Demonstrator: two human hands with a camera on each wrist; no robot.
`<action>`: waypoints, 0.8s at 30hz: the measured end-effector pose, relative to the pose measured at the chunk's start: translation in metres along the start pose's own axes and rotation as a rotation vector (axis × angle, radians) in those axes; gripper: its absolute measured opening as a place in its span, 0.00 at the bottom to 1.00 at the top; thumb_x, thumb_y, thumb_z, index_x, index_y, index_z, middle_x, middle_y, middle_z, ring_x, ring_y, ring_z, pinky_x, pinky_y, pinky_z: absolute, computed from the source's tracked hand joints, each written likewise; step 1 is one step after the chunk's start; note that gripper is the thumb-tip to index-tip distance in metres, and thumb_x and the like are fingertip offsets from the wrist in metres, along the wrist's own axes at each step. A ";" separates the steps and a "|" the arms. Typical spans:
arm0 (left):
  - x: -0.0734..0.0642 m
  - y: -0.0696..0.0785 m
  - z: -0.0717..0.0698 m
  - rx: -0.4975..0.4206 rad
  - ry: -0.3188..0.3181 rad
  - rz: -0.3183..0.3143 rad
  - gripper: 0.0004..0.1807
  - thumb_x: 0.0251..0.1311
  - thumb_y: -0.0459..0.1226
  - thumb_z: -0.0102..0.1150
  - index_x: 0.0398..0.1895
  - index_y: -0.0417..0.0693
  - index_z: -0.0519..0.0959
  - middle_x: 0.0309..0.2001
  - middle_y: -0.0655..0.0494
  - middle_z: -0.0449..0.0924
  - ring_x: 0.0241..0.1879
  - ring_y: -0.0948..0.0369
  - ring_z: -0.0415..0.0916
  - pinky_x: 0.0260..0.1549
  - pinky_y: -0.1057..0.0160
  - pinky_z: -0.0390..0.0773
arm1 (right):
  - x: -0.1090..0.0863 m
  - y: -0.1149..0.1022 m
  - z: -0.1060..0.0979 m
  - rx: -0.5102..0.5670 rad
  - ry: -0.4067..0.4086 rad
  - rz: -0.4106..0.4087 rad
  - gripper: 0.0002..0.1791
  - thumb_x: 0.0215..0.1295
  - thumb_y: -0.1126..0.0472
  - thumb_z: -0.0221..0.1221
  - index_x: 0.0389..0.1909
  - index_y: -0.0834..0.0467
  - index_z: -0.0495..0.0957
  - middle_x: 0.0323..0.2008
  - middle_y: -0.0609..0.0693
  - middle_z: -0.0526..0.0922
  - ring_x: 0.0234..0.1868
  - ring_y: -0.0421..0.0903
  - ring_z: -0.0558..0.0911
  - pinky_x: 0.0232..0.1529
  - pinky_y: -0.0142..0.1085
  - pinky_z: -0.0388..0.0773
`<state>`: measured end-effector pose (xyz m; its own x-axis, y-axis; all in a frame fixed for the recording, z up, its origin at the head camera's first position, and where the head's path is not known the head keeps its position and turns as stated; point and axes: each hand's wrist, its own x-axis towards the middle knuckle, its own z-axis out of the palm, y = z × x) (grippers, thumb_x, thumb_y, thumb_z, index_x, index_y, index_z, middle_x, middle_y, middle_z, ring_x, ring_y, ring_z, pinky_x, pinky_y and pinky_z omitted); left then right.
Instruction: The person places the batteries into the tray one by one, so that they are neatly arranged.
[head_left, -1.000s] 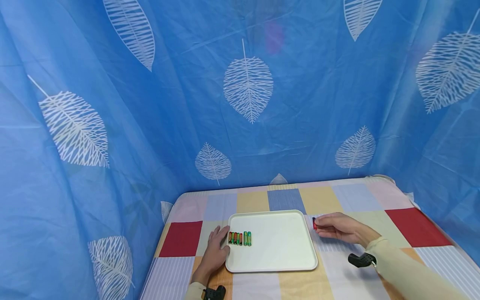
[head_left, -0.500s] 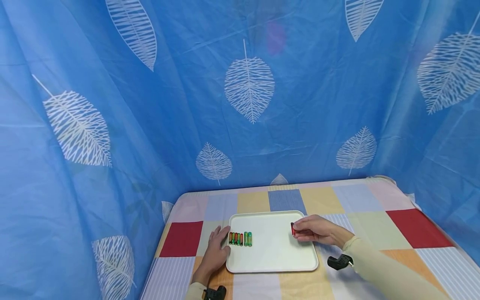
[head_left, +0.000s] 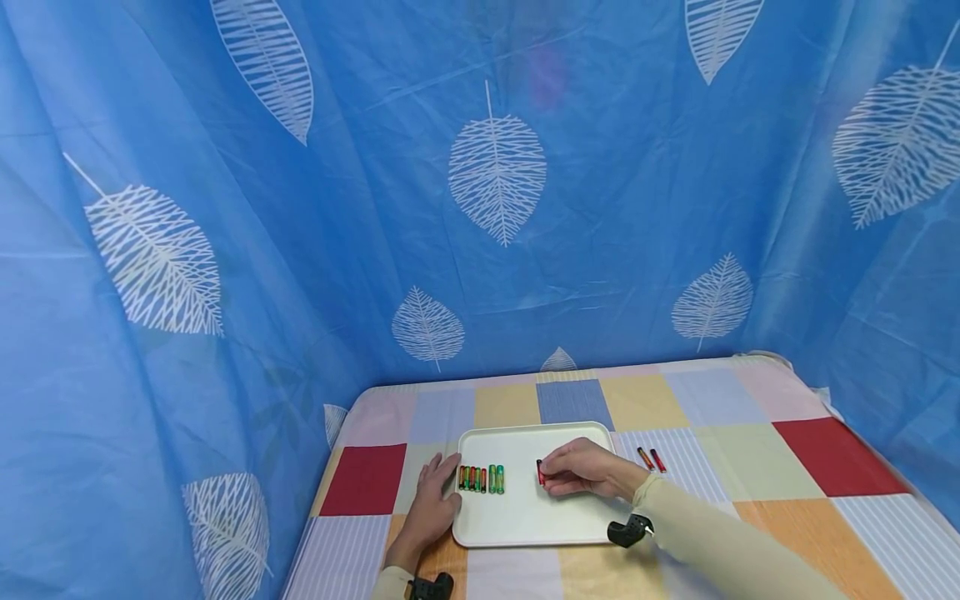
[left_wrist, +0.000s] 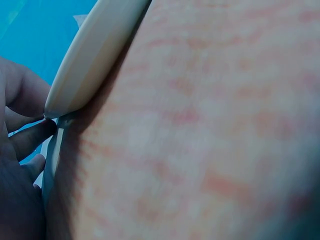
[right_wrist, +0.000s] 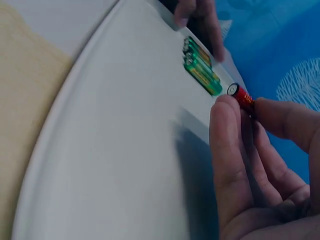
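My right hand pinches a small red battery with a black end between thumb and fingertips, over the middle of the white tray. In the right wrist view, that battery's silver end faces the camera. My left hand rests along the tray's left edge, fingers extended; the left wrist view has its fingers at the rim. Inside the tray, close to that hand, lies a row of several red-and-green batteries. Beside them are two green batteries, a little apart from the row.
On the striped patch of cloth right of the tray lie an orange-and-black battery and a red battery. A patchwork cloth covers the table. Blue leaf-print curtains hang behind and at both sides.
The right hand has carried the red battery leftward from beside the tray to over its middle. Two batteries on the cloth have come into view behind it. The left hand stays put.
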<state>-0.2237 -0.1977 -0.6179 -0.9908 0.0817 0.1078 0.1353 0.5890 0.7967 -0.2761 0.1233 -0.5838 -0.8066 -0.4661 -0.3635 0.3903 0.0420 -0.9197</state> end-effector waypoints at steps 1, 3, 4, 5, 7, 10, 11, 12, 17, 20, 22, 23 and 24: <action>0.000 -0.001 0.000 -0.001 0.001 -0.001 0.38 0.63 0.26 0.56 0.80 0.40 0.72 0.81 0.39 0.69 0.87 0.33 0.47 0.83 0.24 0.42 | 0.002 0.000 0.004 -0.010 0.006 0.001 0.13 0.70 0.68 0.67 0.50 0.73 0.86 0.32 0.54 0.92 0.32 0.42 0.92 0.38 0.34 0.92; 0.001 -0.001 0.001 0.001 0.001 -0.001 0.38 0.63 0.26 0.56 0.80 0.40 0.72 0.81 0.39 0.69 0.87 0.33 0.47 0.83 0.24 0.42 | 0.006 0.002 0.011 -0.031 0.015 0.003 0.12 0.69 0.68 0.67 0.49 0.72 0.86 0.31 0.54 0.92 0.31 0.41 0.91 0.36 0.34 0.92; 0.001 -0.001 0.001 -0.001 0.001 -0.008 0.38 0.63 0.26 0.56 0.80 0.41 0.72 0.81 0.39 0.69 0.87 0.34 0.47 0.83 0.25 0.42 | 0.009 0.002 0.014 -0.037 0.018 0.006 0.12 0.69 0.68 0.67 0.48 0.72 0.87 0.31 0.54 0.92 0.30 0.41 0.91 0.36 0.34 0.92; 0.001 -0.001 0.001 -0.001 0.003 -0.002 0.38 0.62 0.26 0.56 0.80 0.40 0.72 0.81 0.39 0.70 0.87 0.34 0.47 0.83 0.25 0.42 | 0.011 0.002 0.017 -0.039 0.021 0.007 0.12 0.68 0.68 0.68 0.48 0.72 0.87 0.30 0.54 0.92 0.30 0.41 0.91 0.35 0.34 0.92; 0.003 -0.002 0.001 0.002 0.001 0.007 0.38 0.62 0.26 0.56 0.80 0.39 0.72 0.80 0.38 0.70 0.86 0.33 0.48 0.83 0.25 0.42 | 0.015 0.002 0.023 -0.039 0.027 0.009 0.11 0.68 0.69 0.68 0.47 0.71 0.87 0.30 0.54 0.92 0.29 0.41 0.91 0.35 0.33 0.92; 0.004 -0.003 0.001 -0.001 -0.003 0.001 0.38 0.62 0.26 0.56 0.80 0.40 0.72 0.81 0.38 0.70 0.87 0.34 0.47 0.83 0.25 0.42 | 0.021 0.002 0.032 -0.037 0.028 0.007 0.11 0.68 0.69 0.68 0.47 0.71 0.87 0.29 0.54 0.91 0.29 0.41 0.91 0.35 0.34 0.92; 0.004 -0.003 0.001 -0.001 -0.004 0.002 0.38 0.63 0.26 0.56 0.80 0.40 0.72 0.81 0.38 0.70 0.87 0.34 0.48 0.83 0.25 0.42 | 0.023 0.001 0.036 -0.034 0.027 0.007 0.11 0.67 0.69 0.68 0.47 0.71 0.87 0.29 0.54 0.91 0.29 0.41 0.91 0.35 0.34 0.92; 0.004 -0.003 0.001 0.000 -0.007 -0.005 0.38 0.63 0.26 0.56 0.81 0.40 0.72 0.81 0.39 0.69 0.87 0.34 0.47 0.83 0.26 0.42 | 0.024 0.000 0.039 -0.031 0.026 0.007 0.11 0.67 0.69 0.68 0.46 0.71 0.88 0.29 0.54 0.91 0.28 0.41 0.91 0.35 0.34 0.92; 0.005 -0.004 0.001 0.005 -0.007 -0.001 0.38 0.63 0.26 0.57 0.80 0.40 0.72 0.81 0.37 0.68 0.86 0.33 0.47 0.82 0.24 0.43 | 0.033 -0.007 0.055 -0.035 0.017 0.005 0.11 0.66 0.70 0.69 0.47 0.71 0.88 0.28 0.54 0.91 0.27 0.41 0.90 0.34 0.34 0.92; 0.005 -0.004 0.001 0.004 -0.007 0.004 0.39 0.61 0.25 0.57 0.80 0.40 0.72 0.81 0.36 0.68 0.86 0.31 0.47 0.82 0.23 0.43 | 0.038 -0.012 0.064 -0.050 0.011 0.000 0.12 0.67 0.69 0.69 0.48 0.72 0.88 0.28 0.54 0.91 0.26 0.40 0.90 0.34 0.34 0.92; 0.005 -0.004 0.001 0.002 -0.012 0.000 0.39 0.61 0.25 0.57 0.80 0.41 0.72 0.81 0.36 0.68 0.86 0.32 0.46 0.82 0.23 0.43 | 0.041 -0.016 0.070 -0.055 0.009 -0.004 0.12 0.67 0.69 0.68 0.48 0.72 0.88 0.28 0.54 0.91 0.26 0.40 0.90 0.34 0.34 0.92; 0.005 -0.004 0.001 0.003 -0.014 0.000 0.39 0.61 0.26 0.57 0.80 0.41 0.72 0.81 0.36 0.68 0.86 0.32 0.46 0.82 0.22 0.43 | 0.043 -0.017 0.072 -0.058 0.010 -0.004 0.12 0.67 0.69 0.68 0.48 0.72 0.88 0.28 0.54 0.91 0.26 0.40 0.90 0.34 0.34 0.92; 0.005 -0.004 0.001 0.004 -0.015 0.001 0.39 0.61 0.26 0.57 0.81 0.41 0.72 0.81 0.36 0.67 0.86 0.31 0.46 0.81 0.22 0.43 | 0.045 -0.017 0.075 -0.063 0.010 -0.006 0.12 0.68 0.69 0.68 0.48 0.72 0.88 0.28 0.54 0.91 0.26 0.40 0.90 0.34 0.34 0.92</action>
<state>-0.2291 -0.1991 -0.6210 -0.9905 0.0947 0.0997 0.1365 0.5922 0.7942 -0.2858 0.0352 -0.5731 -0.8133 -0.4575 -0.3596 0.3574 0.0950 -0.9291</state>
